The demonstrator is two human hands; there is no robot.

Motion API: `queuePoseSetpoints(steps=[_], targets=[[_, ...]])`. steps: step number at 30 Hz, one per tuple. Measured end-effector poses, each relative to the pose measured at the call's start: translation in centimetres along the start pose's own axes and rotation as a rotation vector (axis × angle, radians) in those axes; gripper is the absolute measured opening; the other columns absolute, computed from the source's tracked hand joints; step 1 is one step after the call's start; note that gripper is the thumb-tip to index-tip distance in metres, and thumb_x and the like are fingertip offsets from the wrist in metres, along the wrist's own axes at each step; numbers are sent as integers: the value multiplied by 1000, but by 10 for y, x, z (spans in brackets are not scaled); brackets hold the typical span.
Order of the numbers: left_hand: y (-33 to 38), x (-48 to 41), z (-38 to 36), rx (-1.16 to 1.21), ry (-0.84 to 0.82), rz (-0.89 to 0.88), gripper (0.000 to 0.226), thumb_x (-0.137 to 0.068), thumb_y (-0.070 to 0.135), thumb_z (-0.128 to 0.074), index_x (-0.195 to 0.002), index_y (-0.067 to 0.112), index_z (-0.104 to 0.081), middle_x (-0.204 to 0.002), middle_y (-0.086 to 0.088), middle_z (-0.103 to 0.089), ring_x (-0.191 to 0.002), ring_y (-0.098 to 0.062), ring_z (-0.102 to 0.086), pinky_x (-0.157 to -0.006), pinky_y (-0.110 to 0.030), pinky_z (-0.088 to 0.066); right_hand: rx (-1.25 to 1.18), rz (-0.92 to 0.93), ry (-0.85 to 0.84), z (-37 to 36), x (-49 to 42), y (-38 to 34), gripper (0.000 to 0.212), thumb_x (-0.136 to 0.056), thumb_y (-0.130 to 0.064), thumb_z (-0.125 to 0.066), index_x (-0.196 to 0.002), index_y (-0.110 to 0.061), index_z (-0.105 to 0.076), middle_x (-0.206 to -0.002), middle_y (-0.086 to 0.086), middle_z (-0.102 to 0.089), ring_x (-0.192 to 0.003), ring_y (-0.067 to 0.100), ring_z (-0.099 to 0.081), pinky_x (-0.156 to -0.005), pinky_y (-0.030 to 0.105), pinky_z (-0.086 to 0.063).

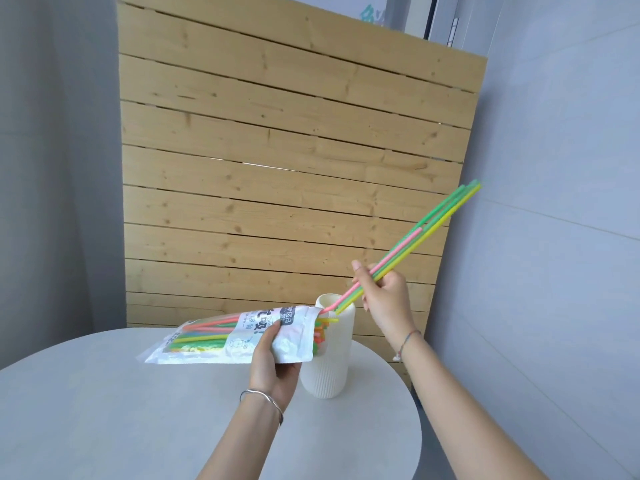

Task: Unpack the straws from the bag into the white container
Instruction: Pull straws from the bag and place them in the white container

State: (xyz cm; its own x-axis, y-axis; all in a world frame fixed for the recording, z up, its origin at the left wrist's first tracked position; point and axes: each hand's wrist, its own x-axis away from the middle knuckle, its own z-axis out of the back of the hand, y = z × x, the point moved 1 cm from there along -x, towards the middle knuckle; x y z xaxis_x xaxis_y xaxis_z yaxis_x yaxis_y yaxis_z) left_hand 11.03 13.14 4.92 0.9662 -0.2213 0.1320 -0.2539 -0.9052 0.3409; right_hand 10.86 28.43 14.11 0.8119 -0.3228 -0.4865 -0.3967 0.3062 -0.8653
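Nearest the lens, two bare forearms reach in over the round grey table, a silver bangle on the left wrist and a cord bracelet on the right.

- Left hand: grips the bag close to its open mouth, thumb on top, fingers curled beneath. Bag is held off the table, roughly level, mouth to the right and just in front of the white container.
- Packed straws: a thick coloured bundle lies inside the bag, ends showing at the mouth.
- Container: ribbed, upright, on the far right part of the table, near its edge.
- Right hand: pinches a few loose straws, pink, green and yellow, between thumb and fingers at about their lower third. They slant up and to the right; their lower ends sit at the container's rim, right by the bag mouth. I cannot tell whether the tips are already inside the rim.
- Far side: wooden slat panel against grey walls.

My read: mid-transfer, one small batch on its way into the container, and most of the straws lie in the bag, so the task looks early.

Next move, as I judge it: tip the loose straws more upright, get every tip inside the rim, then let go. The container is light-looking and near the edge; a sideways nudge could topple it.
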Motion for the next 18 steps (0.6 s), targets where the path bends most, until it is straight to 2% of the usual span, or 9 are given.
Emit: queuePoseSetpoints(steps=[3,5,8,10,14,18], targets=[[1,3,-2,14,-8,17,18,-94,15,-53,-102,5,-65,-87,-9,-78,-74,-18,-76,-60,-27,-60,66,-17,-158,-11,9,2,33,-90,-27,-61,-59,-16,-59,-39,-8,-54,-31,3,-40,-38,13,-34],[1,5,-3,16,-7,20,16,-94,15,-54,-100,6,-65,-84,-8,-78,-71,-17,-76,-56,-27,-59,98,-36,-179,-14,12,4,38,-92,-30,-57,-56,-17,-59,-34,-10,-52,-30,2,-41,-38,12,-35],[6,4,2,12,28,-4,14,-93,14,-54,-99,7,-64,-80,-7,-78,-68,-17,-75,-53,-27,-58,107,-44,-61,-6,7,2,43,-92,-36,-55,-56,-13,-61,-35,-7,-44,-31,5,-40,-38,16,-34],[12,0,7,10,72,-36,16,-94,14,-55,-106,8,-62,-81,-5,-78,-74,-17,-74,-52,-26,-58,59,-18,35,5,-3,-3,44,-93,-34,-54,-55,-14,-60,-37,-6,-42,-31,6,-38,-37,17,-33],[20,-8,16,32,146,-71,30,-94,13,-55,-124,10,-55,-102,-6,-69,-91,-18,-66,-53,-26,-59,82,67,179,30,-28,-12,44,-94,-34,-51,-55,-16,-60,-29,-9,-41,-31,5,-39,-37,13,-32],[22,-12,17,35,154,-84,31,-94,14,-55,-124,10,-55,-101,-6,-69,-90,-18,-66,-52,-25,-58,152,78,172,25,-44,0,44,-93,-37,-52,-57,-13,-63,-29,-12,-43,-31,5,-39,-36,11,-28]])
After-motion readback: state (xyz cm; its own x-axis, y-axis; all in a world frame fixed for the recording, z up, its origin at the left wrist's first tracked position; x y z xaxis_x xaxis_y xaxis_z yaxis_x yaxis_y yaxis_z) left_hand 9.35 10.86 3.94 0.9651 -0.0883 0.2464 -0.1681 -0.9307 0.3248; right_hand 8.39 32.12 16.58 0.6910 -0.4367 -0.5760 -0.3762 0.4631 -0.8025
